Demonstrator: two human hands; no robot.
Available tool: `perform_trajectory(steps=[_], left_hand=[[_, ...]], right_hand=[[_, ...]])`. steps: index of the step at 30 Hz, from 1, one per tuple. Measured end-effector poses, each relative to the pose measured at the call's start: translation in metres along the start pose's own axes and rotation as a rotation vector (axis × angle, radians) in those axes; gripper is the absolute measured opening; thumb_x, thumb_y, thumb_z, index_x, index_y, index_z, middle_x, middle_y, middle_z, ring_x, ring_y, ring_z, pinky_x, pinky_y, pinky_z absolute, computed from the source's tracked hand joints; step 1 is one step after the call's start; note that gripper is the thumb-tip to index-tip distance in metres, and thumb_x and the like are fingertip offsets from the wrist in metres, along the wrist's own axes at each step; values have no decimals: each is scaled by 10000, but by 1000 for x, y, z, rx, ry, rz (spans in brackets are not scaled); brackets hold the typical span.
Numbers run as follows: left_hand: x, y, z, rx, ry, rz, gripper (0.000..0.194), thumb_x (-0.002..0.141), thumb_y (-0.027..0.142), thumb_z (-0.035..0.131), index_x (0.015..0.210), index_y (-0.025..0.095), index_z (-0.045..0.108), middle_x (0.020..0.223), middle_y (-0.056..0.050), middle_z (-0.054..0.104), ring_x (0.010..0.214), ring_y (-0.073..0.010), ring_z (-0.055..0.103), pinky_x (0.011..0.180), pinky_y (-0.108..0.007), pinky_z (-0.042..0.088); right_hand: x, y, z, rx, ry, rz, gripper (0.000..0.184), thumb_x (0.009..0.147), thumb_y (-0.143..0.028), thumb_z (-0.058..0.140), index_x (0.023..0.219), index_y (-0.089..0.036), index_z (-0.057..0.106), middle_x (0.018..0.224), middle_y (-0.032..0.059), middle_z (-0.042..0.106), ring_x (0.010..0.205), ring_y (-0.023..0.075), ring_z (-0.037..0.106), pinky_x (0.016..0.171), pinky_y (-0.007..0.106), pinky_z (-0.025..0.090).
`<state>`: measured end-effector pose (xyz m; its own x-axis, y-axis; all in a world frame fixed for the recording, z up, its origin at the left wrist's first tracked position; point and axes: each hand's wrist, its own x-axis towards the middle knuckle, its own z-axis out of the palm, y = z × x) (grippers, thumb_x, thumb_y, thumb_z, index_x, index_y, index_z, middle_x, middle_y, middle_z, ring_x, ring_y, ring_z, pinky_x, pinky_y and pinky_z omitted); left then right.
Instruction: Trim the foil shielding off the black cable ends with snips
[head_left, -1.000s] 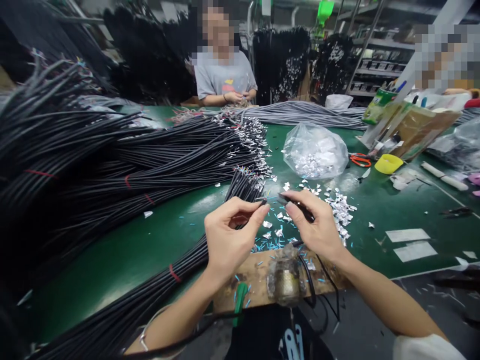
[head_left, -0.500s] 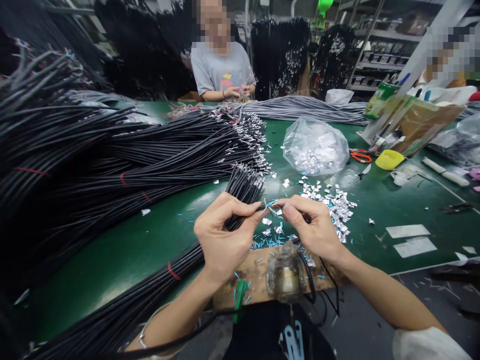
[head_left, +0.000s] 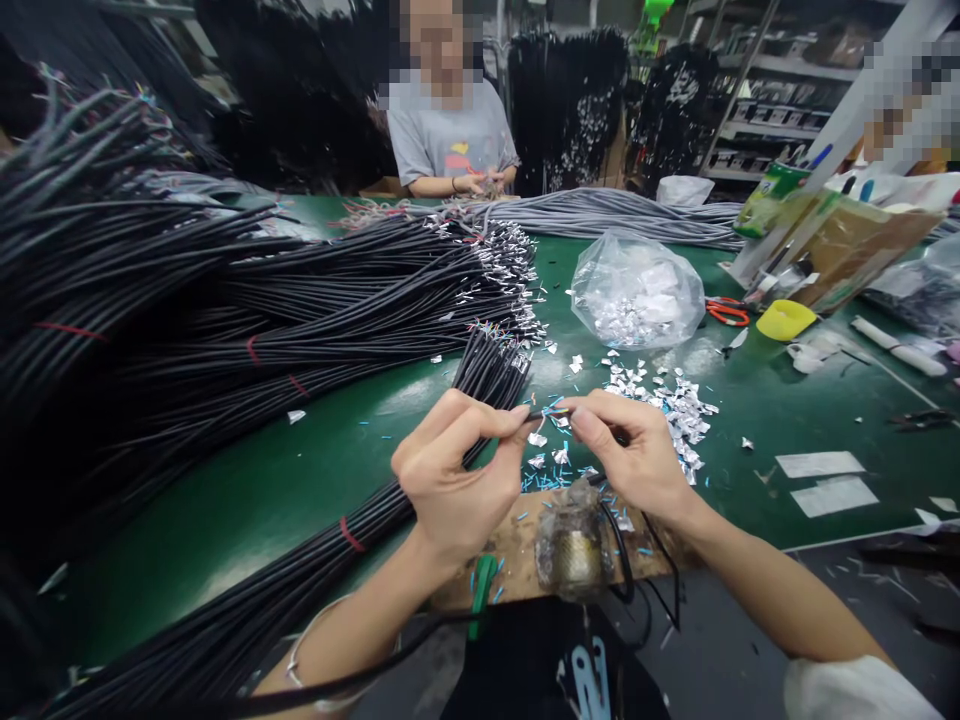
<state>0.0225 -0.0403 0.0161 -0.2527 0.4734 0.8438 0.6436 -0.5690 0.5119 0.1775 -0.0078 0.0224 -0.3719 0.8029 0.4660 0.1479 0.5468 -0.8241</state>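
Observation:
My left hand [head_left: 459, 475] is closed, pinching a black cable between thumb and forefinger close to its stripped end. Thin coloured wires [head_left: 553, 410], blue, white and orange-yellow, come out of that end and span the small gap between my hands. Closed on the far ends of these wires is my right hand [head_left: 637, 455]; something dark shows under its curled fingers, and I cannot make out what. Below both hands, a round metal device [head_left: 574, 550] wrapped in clear film sits on a wooden board [head_left: 517, 575]. A bundle of black cables [head_left: 491, 370] passes behind my left hand.
More black cable bundles [head_left: 360, 290] fill the left side. Foil scraps [head_left: 679, 415] and blue wire bits lie nearby, beside a clear plastic bag [head_left: 637, 290]. Orange-handled scissors [head_left: 727, 311] and a yellow tape roll [head_left: 785, 320] lie right. Across the table sits a person [head_left: 450, 130].
My hands stay nearly in place, with slight shifts of the fingers. The wires between them look straighter and less splayed. The whole view has shifted slightly.

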Motion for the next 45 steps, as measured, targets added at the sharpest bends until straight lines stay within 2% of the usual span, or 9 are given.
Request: perform_trajectory(steps=[9, 13, 18, 26, 31, 36, 41, 43, 45], left_hand=[[-5, 2, 0, 102, 24, 63, 201, 617, 3, 704, 646, 180, 614, 585, 51, 558, 528, -79, 529, 503, -222, 431], [-6, 4, -1, 119, -42, 46, 153, 637, 50, 714, 696, 171, 639, 612, 29, 603, 527, -82, 536, 503, -218, 427], [0, 9, -8, 66, -269, -118, 36, 742, 155, 649, 716, 170, 669, 588, 21, 624, 472, -70, 517, 468, -198, 410], [13, 7, -9, -374, -516, -577, 313, 849, 312, 526, 587, 157, 598, 377, 47, 422, 312, -51, 338, 305, -184, 256], [2, 9, -3, -157, -314, -378, 70, 737, 192, 666, 670, 173, 657, 566, 23, 581, 478, -74, 494, 430, -190, 391], [-7, 9, 1, -111, -323, -227, 45, 714, 140, 682, 712, 182, 666, 615, 21, 599, 519, -80, 502, 472, -210, 404], [-1, -3, 4, -101, -365, -224, 20, 739, 179, 661, 736, 193, 676, 678, -2, 633, 586, -102, 544, 523, -223, 429], [1, -5, 4, -140, -422, -275, 34, 752, 205, 647, 734, 186, 669, 688, -8, 629, 607, -108, 556, 533, -218, 436], [3, -4, 3, -186, -510, -344, 136, 789, 248, 604, 690, 171, 654, 613, 0, 591, 546, -97, 519, 483, -204, 402]], right_hand=[[0, -1, 2, 10, 14, 33, 217, 870, -274, 523, 898, -194, 722, 653, 2, 616, 576, 98, 494, 527, 245, 383], [-2, -1, 4, -38, 83, 21, 201, 864, -276, 536, 909, -211, 721, 682, 10, 636, 593, 110, 523, 541, 255, 405], [-4, -2, 1, -124, 117, -26, 187, 857, -251, 549, 925, -208, 717, 714, 21, 658, 613, 118, 548, 558, 262, 418], [-2, -1, -3, -113, 68, 5, 188, 863, -279, 536, 887, -200, 705, 754, 31, 666, 656, 127, 564, 595, 275, 424], [1, -1, -4, 28, 147, 126, 209, 786, -388, 625, 865, -196, 654, 743, 8, 604, 568, 93, 476, 497, 233, 356], [4, 1, -2, 181, 141, 177, 239, 681, -378, 731, 693, -177, 602, 647, -24, 500, 548, 80, 408, 482, 230, 311], [8, 10, 5, 678, -149, 483, 368, 663, -512, 692, 725, -191, 523, 533, -89, 292, 430, 50, 179, 384, 222, 144], [9, 12, 6, 697, -244, 459, 363, 703, -534, 639, 743, -201, 500, 549, -87, 274, 433, 55, 152, 381, 226, 138], [8, 11, 5, 514, -201, 297, 297, 773, -486, 578, 736, -206, 484, 580, -64, 323, 460, 73, 234, 405, 232, 215]])
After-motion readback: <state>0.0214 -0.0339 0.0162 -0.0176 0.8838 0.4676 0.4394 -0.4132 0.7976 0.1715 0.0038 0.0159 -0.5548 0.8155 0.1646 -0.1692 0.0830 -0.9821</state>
